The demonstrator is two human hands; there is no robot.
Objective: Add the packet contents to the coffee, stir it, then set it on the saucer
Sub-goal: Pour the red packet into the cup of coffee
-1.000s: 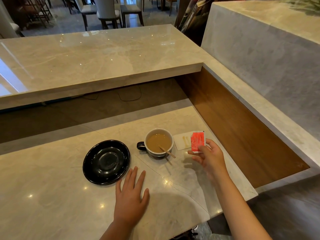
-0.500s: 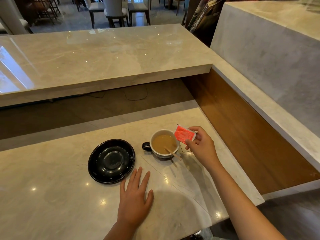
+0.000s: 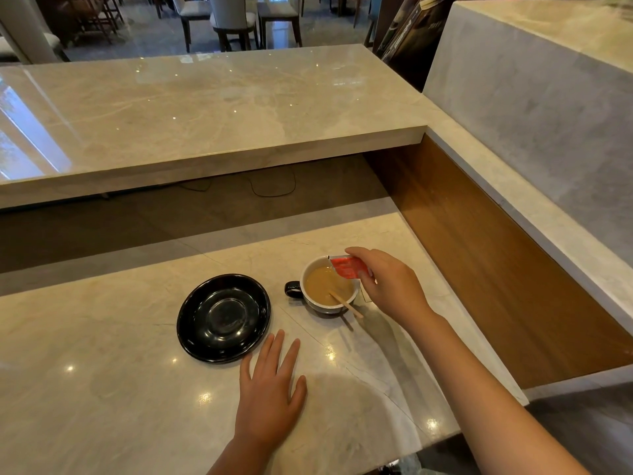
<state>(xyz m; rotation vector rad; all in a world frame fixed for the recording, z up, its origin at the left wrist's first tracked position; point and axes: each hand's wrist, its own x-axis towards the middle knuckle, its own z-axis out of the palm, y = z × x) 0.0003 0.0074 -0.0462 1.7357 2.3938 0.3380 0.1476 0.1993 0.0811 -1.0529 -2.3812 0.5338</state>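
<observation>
A cup of light brown coffee point(image 3: 322, 286), black handle pointing left, stands on the marble counter with a wooden stir stick point(image 3: 346, 304) leaning out over its near right rim. My right hand point(image 3: 387, 286) pinches a red packet point(image 3: 346, 267) and tilts it over the cup's far right rim. An empty black saucer point(image 3: 223, 317) lies just left of the cup. My left hand point(image 3: 270, 392) rests flat on the counter, fingers apart, below the saucer's right edge.
The low marble counter point(image 3: 102, 389) ends in a front edge near my arms. A wood panel point(image 3: 496, 269) walls its right side. A higher marble shelf point(image 3: 205, 111) overhangs at the back. Chairs point(image 3: 233, 22) stand beyond it.
My right hand carried the red packet from the counter right of the cup up over the cup and tipped it. The left hand stayed flat.
</observation>
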